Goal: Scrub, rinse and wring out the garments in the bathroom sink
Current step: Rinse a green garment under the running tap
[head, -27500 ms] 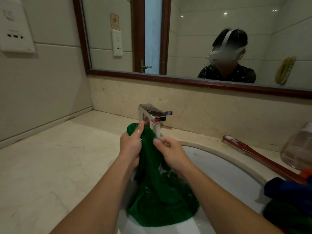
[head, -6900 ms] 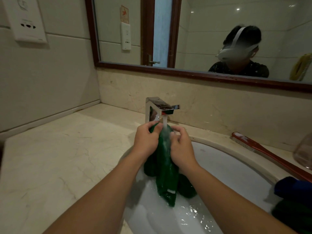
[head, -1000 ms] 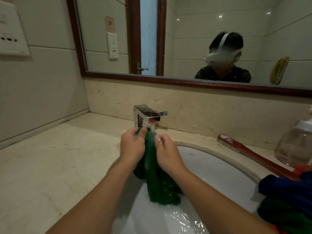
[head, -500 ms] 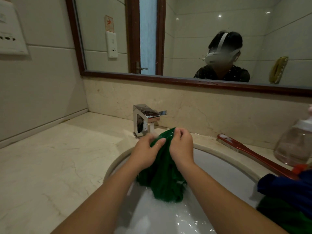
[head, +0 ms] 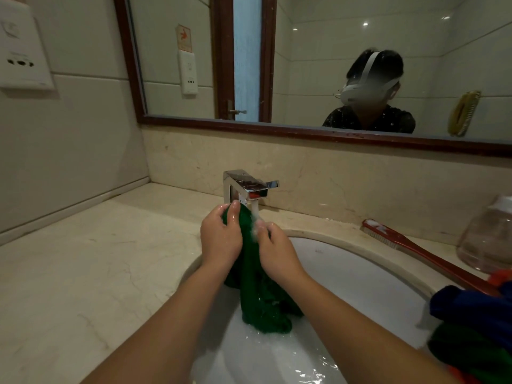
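Observation:
A wet dark green garment (head: pixel 257 295) hangs into the white sink (head: pixel 368 275), its top bunched right under the chrome tap (head: pixel 245 189). Water runs from the spout onto the cloth. My left hand (head: pixel 220 239) grips the garment's upper left side, thumb up near the spout. Close on the other side, my right hand (head: pixel 274 250) pinches the cloth, with the water stream hitting its fingers. The garment's lower end trails in shallow water in the basin.
A red long-handled scrub brush (head: pixel 424 253) lies on the counter behind the sink's right rim. A clear bottle (head: pixel 490 236) stands at far right. Blue and green garments (head: pixel 476 328) are piled at the sink's right edge. The marble counter (head: pixel 83 259) stretches left.
Both hands lifted the garment's top back up under the spout from lower and further right over the basin half a second ago. Water now runs over the cloth and my right fingers.

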